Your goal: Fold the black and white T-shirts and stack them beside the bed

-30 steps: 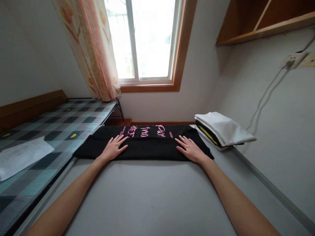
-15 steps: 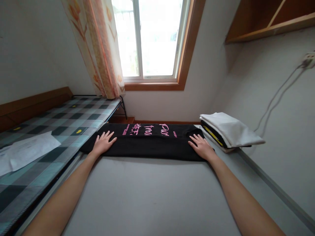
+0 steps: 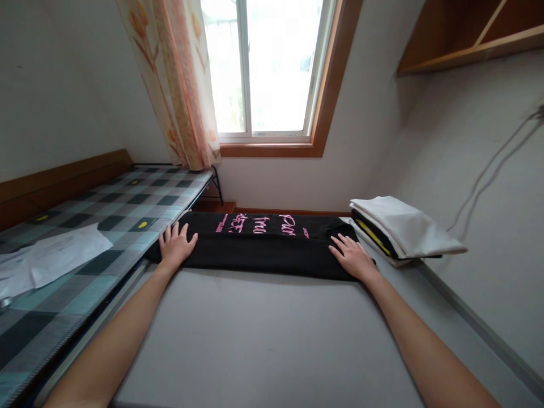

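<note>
A black garment [image 3: 259, 253] with pink lettering lies folded into a long strip across the far part of the grey table [image 3: 263, 334]. On its left end rests my left hand [image 3: 176, 246], fingers spread over the cloth. My right hand [image 3: 352, 256] lies flat on the right end, fingers also apart, near the collar opening. Neither hand grips the fabric. Just right of the garment sits a stack of folded clothes, with a white one [image 3: 408, 226] on top and black and yellow edges below.
To the left is a bed with a checked mattress [image 3: 106, 226], papers [image 3: 63, 255] lying on it. Beyond the table are a window [image 3: 276, 68] and a curtain [image 3: 182, 85]. A wooden shelf [image 3: 463, 54] and a cable [image 3: 484, 181] are on the right wall.
The whole view has shifted slightly. My left hand has moved a little toward the garment's left end, its fingers pointing more upward. My right hand stays at the right end.
</note>
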`<state>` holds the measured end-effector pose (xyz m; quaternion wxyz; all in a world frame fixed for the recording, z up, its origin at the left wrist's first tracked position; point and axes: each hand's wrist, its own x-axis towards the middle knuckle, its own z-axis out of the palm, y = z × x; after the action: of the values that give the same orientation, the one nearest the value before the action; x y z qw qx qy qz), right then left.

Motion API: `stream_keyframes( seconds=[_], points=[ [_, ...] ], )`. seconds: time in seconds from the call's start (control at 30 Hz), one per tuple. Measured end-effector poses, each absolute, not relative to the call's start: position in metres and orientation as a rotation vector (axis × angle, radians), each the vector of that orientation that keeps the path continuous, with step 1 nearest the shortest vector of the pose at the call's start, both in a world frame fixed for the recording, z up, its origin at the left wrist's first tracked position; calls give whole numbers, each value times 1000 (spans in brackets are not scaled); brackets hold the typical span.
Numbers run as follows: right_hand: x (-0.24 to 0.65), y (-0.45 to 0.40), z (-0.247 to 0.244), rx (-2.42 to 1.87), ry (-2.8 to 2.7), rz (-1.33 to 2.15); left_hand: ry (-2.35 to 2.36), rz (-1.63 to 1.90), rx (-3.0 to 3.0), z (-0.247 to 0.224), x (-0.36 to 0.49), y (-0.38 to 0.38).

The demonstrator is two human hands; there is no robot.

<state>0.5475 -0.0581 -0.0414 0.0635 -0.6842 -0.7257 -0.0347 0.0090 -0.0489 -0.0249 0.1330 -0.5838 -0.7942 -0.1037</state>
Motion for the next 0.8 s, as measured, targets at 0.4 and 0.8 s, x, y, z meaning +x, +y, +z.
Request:
stream_keyframes(
  seconds=[0.4,0.8],
  points=[
    [549,-57,-45,-2047,-2156,-107,-2393,-144,-1409,-3,-23,-62],
    [547,-57,-45,-2079,-2181,-151,-2576,-163,-1445,7,-21,-63]
  ],
)
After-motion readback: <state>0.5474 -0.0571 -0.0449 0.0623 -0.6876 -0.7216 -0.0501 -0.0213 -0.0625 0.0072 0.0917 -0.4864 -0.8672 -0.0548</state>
